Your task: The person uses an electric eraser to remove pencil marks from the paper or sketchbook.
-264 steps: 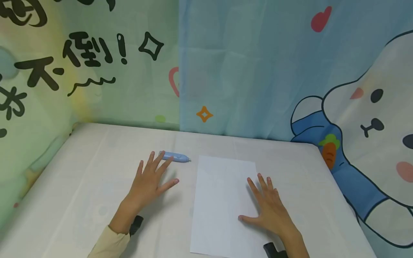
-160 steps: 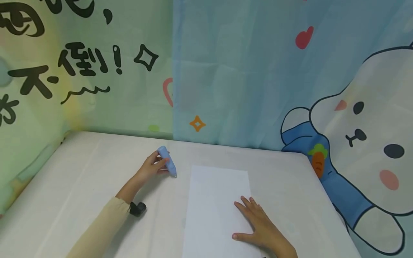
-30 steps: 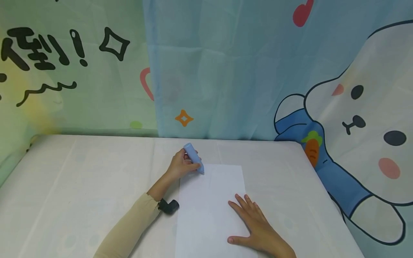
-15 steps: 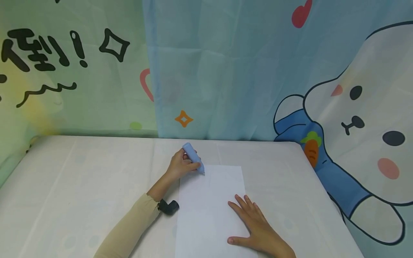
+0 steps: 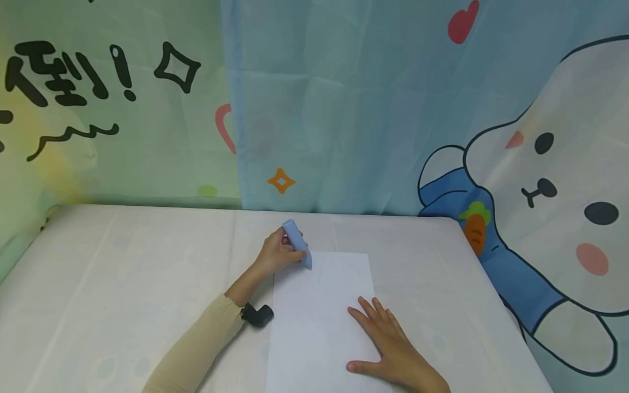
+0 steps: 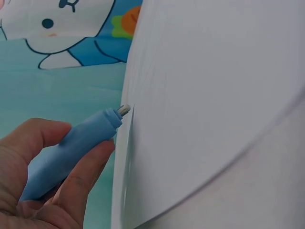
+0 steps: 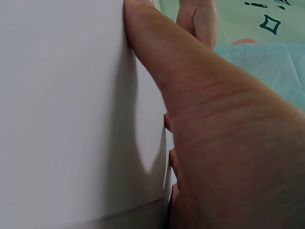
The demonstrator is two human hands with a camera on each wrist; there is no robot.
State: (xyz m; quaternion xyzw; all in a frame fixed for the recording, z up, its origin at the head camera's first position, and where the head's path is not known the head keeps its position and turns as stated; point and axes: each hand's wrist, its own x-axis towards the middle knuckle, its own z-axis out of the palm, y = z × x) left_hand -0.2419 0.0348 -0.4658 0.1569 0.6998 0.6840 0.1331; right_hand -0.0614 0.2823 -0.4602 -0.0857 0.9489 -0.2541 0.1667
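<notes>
My left hand grips a light blue electric eraser over the top left part of a blank white sheet of paper. In the left wrist view, thumb and fingers are curled round the eraser's barrel, and its small pale tip points at the sheet. Whether that tip touches the paper, I cannot tell. With its fingers spread, my right hand rests on the right side of the sheet. The right wrist view shows its thumb on the paper, while its other fingers are mostly hidden.
A white cloth covers the table, whose far edge meets a printed backdrop with lettering and a cartoon animal. A black wrist camera sits on the left wrist, close to the paper's left edge.
The left hand, earlier open beside the eraser on the table, has picked it up and carried it right to the paper. Over the last second it barely moves. The right hand stays on the sheet.
</notes>
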